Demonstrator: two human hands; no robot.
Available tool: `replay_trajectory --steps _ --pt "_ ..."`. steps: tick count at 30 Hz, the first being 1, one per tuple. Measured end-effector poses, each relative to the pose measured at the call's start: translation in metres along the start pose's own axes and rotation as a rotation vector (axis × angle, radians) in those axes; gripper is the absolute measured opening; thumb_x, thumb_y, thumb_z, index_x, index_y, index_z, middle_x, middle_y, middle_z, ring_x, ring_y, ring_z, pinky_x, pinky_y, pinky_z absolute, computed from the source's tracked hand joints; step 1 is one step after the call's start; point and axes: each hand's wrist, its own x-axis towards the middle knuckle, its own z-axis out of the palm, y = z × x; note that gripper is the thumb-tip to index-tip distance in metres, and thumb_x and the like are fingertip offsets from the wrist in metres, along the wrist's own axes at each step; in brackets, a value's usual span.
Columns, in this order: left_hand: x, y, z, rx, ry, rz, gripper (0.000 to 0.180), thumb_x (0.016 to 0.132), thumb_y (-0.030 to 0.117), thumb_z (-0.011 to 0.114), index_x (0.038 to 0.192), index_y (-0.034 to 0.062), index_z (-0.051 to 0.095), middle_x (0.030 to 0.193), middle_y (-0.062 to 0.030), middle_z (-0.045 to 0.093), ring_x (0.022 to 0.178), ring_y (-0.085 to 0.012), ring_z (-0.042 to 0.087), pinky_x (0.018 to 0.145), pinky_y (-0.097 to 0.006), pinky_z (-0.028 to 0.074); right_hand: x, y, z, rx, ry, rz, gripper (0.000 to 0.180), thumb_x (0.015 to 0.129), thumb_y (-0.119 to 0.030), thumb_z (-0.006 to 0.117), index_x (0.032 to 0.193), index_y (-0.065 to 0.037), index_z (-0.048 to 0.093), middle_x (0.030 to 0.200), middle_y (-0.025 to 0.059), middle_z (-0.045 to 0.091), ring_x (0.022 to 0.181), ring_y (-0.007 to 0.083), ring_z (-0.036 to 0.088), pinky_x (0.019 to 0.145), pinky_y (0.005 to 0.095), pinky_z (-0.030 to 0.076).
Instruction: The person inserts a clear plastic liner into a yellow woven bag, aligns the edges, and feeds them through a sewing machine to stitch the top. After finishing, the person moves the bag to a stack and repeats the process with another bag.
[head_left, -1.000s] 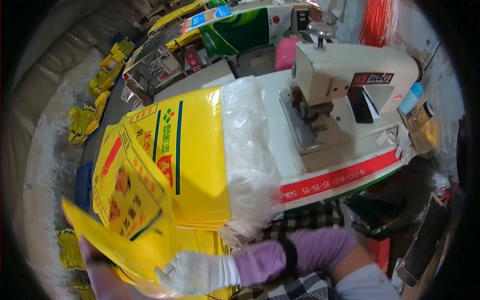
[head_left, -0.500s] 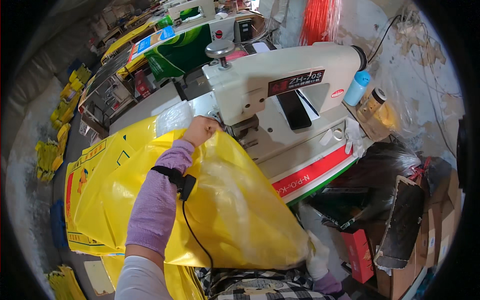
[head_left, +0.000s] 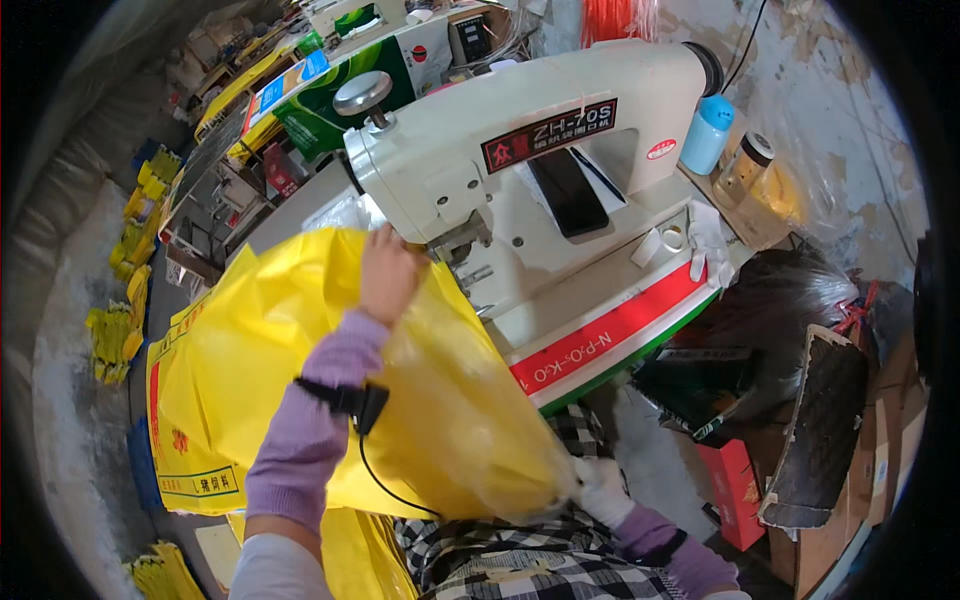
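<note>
The yellow bag [head_left: 255,345] is lying opened out in front of the sewing machine [head_left: 425,170], its upper edge reaching the needle area at the near side of the counter [head_left: 610,330]. The left hand [head_left: 392,278], bare, is closing on that edge just beside the needle. The right hand [head_left: 603,493], in a white glove, seems to be gripping the lower right corner, though its fingertips are not showing clearly.

As a judgement, this bag is already laid up to the machine but is looking early in its sewing: no finished seam is showing on the edge in view. More yellow bags [head_left: 350,555] are lying underneath, nearest the lap.

A second ago, the gloved hand was over the bags at the lower left; now it is holding out the far corner. Since half a second ago, both hands are keeping nearly the same places, while the view is shifting slightly.
</note>
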Motion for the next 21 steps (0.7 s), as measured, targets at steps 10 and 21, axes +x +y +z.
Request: replay_trajectory --steps 10,21 --pt "-0.13 0.002 -0.114 -0.002 -1.299 0.255 0.081 0.069 0.064 0.068 0.138 0.0295 0.047 0.125 -0.0114 0.055 0.115 -0.035 0.052 0.087 -0.073 0.027 0.075 -0.076 0.021 -0.172 0.293 -0.472 0.042 0.084 -0.008 0.063 0.125 -0.017 0.063 0.067 0.0168 0.061 0.058 0.0301 0.063 0.054 0.0366 0.049" --pt "-0.216 0.02 -0.199 -0.692 -1.236 0.245 0.046 0.089 0.047 0.063 0.114 0.0086 0.067 0.114 -0.0135 0.065 0.108 -0.0261 0.059 0.096 -0.039 0.044 0.188 -0.092 0.06 0.89 0.33 -0.232 0.026 0.093 -0.014 0.058 0.117 -0.004 0.062 0.101 0.0104 0.067 0.085 0.0175 0.065 0.071 0.0319 0.051"
